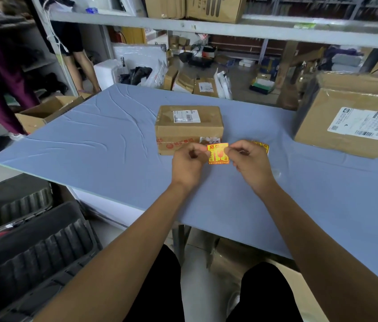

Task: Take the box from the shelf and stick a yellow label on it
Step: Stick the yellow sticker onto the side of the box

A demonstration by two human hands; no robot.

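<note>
A small brown cardboard box [189, 127] with a white shipping slip on top sits in the middle of the blue table [95, 145]. Just in front of it, above the table, I hold a yellow label [218, 153] with red print. My left hand [188, 165] pinches its left edge and my right hand [251, 162] pinches its right edge. More yellow labels [262, 146] peek out behind my right hand, mostly hidden.
A larger cardboard box [350, 119] with a white label stands at the table's right. A grey shelf [206, 26] with cartons runs overhead. Black crates [32, 252] lie at lower left. A person's legs [81, 63] stand at far left.
</note>
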